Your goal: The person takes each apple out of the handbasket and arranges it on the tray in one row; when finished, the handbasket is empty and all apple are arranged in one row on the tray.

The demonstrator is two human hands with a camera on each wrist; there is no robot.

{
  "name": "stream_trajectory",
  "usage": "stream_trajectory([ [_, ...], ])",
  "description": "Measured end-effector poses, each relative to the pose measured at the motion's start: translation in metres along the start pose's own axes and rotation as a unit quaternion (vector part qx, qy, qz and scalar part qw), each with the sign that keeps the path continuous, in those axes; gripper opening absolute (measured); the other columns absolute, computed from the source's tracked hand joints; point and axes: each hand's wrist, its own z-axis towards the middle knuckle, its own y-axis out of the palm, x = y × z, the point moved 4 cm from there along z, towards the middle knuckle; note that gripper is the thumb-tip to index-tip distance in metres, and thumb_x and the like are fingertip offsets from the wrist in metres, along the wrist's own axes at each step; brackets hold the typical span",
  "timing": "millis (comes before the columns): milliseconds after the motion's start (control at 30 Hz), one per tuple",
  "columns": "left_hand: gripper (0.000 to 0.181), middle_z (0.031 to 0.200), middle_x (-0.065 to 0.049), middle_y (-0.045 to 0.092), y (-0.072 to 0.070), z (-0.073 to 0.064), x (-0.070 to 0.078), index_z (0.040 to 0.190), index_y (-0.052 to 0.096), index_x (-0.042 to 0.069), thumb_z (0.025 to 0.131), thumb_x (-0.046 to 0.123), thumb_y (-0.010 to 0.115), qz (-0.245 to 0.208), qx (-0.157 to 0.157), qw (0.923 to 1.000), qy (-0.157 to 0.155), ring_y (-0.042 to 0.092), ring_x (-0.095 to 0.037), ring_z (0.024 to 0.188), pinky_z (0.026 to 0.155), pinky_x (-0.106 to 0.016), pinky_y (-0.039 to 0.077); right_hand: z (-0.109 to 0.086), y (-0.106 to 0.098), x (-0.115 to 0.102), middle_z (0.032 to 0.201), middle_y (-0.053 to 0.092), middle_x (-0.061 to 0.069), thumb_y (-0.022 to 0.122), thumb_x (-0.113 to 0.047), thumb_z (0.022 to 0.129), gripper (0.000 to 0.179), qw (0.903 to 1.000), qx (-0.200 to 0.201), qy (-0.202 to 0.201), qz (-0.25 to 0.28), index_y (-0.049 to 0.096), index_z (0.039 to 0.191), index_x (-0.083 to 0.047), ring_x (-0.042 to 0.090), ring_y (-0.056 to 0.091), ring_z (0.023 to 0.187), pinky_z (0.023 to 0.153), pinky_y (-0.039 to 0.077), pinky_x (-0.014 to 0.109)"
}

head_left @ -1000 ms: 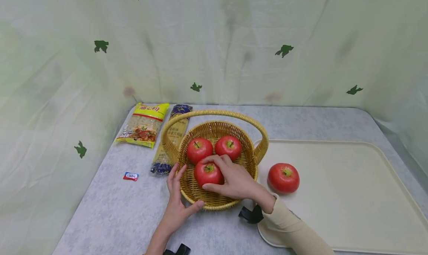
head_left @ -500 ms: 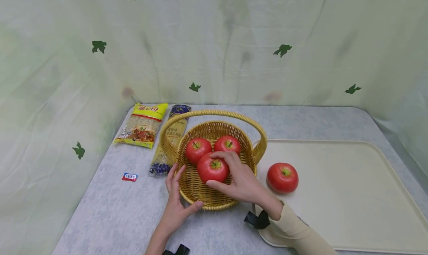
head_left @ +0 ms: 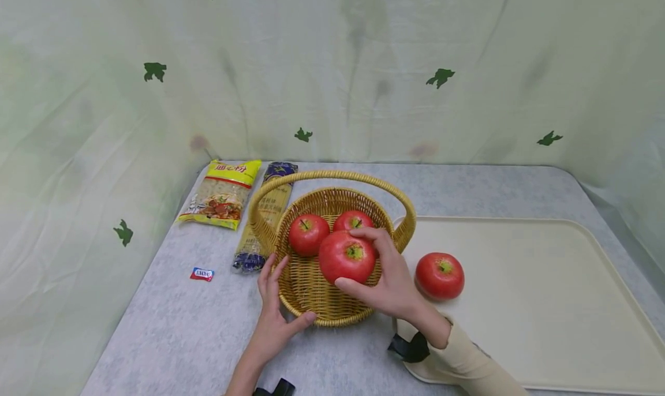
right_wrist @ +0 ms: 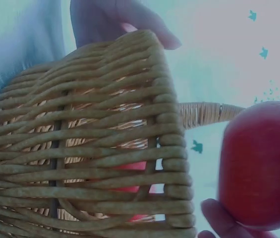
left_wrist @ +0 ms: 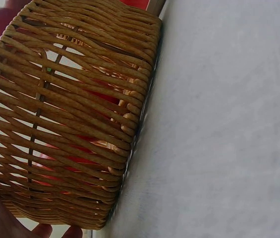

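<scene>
My right hand grips a red apple between thumb and fingers, raised over the wicker basket. In the right wrist view this held apple shows beyond the basket's rim, a fingertip beneath it. My left hand holds the basket's near left side, its thumb at the front rim and its fingers spread along the wall. Two more apples lie inside, the left one in plain sight and the right one partly covered by the held apple. Wicker wall fills much of the left wrist view.
On the right lies a large cream tray bearing one apple near its left edge. Behind the basket's left are a yellow food bag and a pasta packet. A small red-and-blue wrapper is at left. The basket's handle arches up.
The right hand has lifted the front apple up from the basket's floor and shifted it slightly right. The left hand and basket have stayed in place.
</scene>
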Motion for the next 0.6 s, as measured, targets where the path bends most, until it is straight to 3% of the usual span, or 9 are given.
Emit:
stream_trajectory([
  [333, 0.099, 0.153, -0.007, -0.005, 0.000, 0.000, 0.000, 0.151, 0.019, 0.023, 0.073, 0.004, 0.077, 0.003, 0.004, 1.0000, -0.003, -0.005, -0.034, 0.137, 0.096, -0.073, 0.011, -0.010, -0.011, -0.005, 0.126, 0.049, -0.001, 0.077, -0.027, 0.075, 0.065, 0.9960, 0.016, 0.006, 0.088, 0.044, 0.129, -0.019, 0.023, 0.050, 0.110, 0.079, 0.052, 0.040],
  [600, 0.100, 0.153, -0.007, -0.007, 0.001, 0.001, -0.002, 0.151, 0.019, 0.020, 0.072, 0.003, 0.077, -0.003, 0.004, 1.0000, 0.003, -0.006, -0.035, 0.137, 0.096, -0.074, 0.009, -0.017, -0.021, -0.006, 0.124, 0.049, 0.005, 0.075, -0.023, 0.076, 0.063, 0.9936, 0.034, -0.003, 0.108, 0.042, 0.129, -0.010, 0.026, 0.050, 0.109, 0.079, 0.052, 0.040],
])
